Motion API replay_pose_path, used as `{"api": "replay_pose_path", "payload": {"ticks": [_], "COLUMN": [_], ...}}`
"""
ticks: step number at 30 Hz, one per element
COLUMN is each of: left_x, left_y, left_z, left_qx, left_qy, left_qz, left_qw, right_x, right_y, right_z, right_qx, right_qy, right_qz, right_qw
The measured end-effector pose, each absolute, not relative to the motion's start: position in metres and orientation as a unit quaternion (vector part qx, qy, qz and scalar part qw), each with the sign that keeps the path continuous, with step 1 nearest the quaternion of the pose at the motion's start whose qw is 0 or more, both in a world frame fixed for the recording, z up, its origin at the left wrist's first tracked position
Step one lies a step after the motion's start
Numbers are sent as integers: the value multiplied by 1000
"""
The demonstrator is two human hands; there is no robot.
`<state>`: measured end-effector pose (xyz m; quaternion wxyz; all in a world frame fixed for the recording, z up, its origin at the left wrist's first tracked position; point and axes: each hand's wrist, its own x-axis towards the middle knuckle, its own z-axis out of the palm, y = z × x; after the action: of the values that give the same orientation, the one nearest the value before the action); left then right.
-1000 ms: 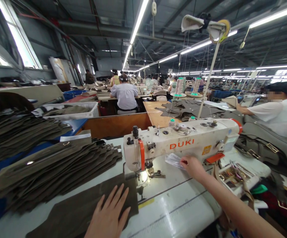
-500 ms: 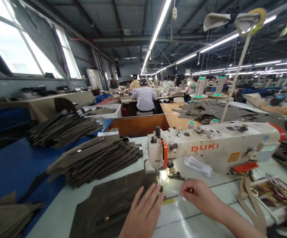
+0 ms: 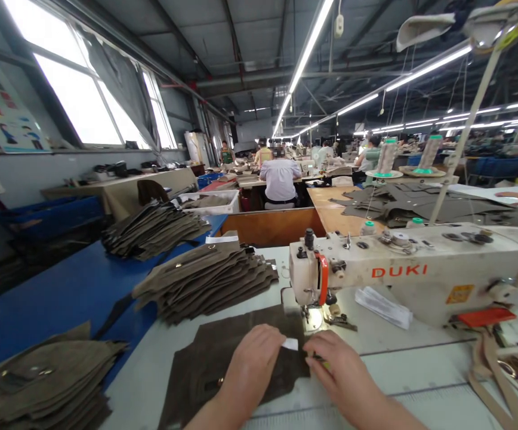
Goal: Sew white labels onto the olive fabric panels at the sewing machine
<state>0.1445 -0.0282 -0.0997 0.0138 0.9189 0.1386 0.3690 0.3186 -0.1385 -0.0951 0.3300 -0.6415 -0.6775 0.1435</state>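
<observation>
A dark olive fabric panel (image 3: 223, 340) lies flat on the pale machine table, left of and in front of the needle area of a white sewing machine (image 3: 402, 272). My left hand (image 3: 256, 358) is over the panel, its fingers closed on a small white label (image 3: 290, 344). Just right of it, my right hand (image 3: 339, 364) has thumb and fingers pinched at the panel's right edge, below the lit needle plate (image 3: 315, 319). A small dark item shows between these fingertips, too small to name.
Stacks of olive pieces (image 3: 209, 280) stand at the left, more on a blue surface (image 3: 75, 280). White strips (image 3: 384, 307) lie on the machine bed. At the right are a beige strap (image 3: 487, 370) and thread cones (image 3: 388, 156). A person (image 3: 280, 179) sits ahead.
The camera view has turned left. My left hand has gone from lying spread on the panel to pinching the white label. My right hand has moved in to the panel's edge.
</observation>
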Motion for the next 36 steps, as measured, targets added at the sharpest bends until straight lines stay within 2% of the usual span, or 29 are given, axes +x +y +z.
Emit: {"api": "replay_pose_path", "payload": {"ticks": [2,5,10,19,36], "left_x": [145,148,152,165,177], "left_y": [-22,-19,-20,-21,-17], "left_z": [-104,-116,-122,-109,-113], "left_qx": [917,943,971,985,980], "left_qy": [153,154,140,114,129], "left_qz": [367,295,192,126,150], "left_qw": [3,-14,7,20,1], "right_x": [317,316,318,319,318], "right_y": [-146,-160,-172,-175,-175], "right_z": [-102,-109,-108,-106,-105], "right_qx": [-624,-607,-600,-573,-577], "right_qy": [-714,-749,-759,-783,-781], "right_qz": [137,155,178,166,157], "right_qw": [288,217,181,173,181]}}
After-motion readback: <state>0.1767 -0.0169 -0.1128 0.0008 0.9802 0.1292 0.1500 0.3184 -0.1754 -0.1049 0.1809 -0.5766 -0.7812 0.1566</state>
